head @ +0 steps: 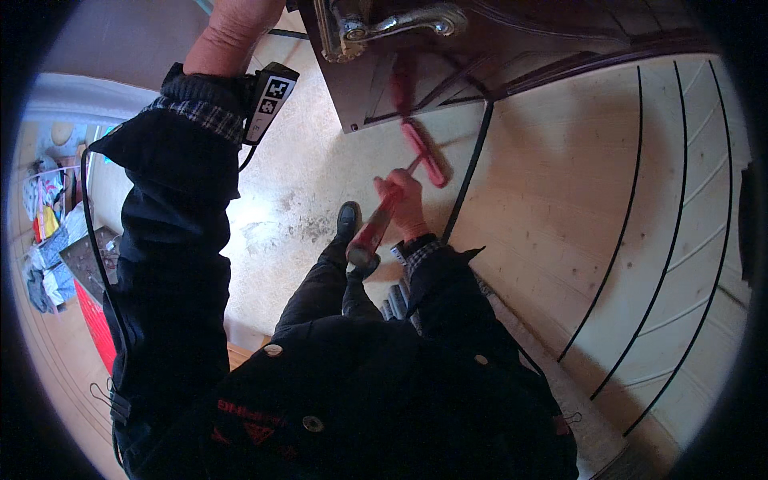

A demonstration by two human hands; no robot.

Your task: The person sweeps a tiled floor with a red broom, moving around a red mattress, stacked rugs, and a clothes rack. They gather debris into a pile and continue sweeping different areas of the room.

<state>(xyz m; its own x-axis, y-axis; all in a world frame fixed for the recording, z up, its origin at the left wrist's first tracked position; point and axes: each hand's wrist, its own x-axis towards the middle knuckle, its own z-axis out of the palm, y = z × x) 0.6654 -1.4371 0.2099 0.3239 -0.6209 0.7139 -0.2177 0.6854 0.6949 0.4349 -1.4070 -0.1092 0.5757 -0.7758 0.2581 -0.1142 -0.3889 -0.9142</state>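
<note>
My right hand (407,201) is closed round the thick red handle of a T-shaped tool (372,231), perhaps a squeegee. Its bar-shaped red head (425,153) points away from me, beside the lower part of a glossy dark brown door (540,36). A red reflection shows in the door's surface. My left arm reaches up past the door's edge. Only the wrist and the base of my left hand (255,12) show at the top edge; its fingers are hidden. An ornate metal door handle (408,23) is to the right of that hand.
My shoes (348,222) stand on a light, smudged floor (282,180). Pale wall or floor panels with dark strips (630,198) curve along the right. At the far left are bags and cloths (57,270), a dark-topped surface (90,258) and a red panel (96,324).
</note>
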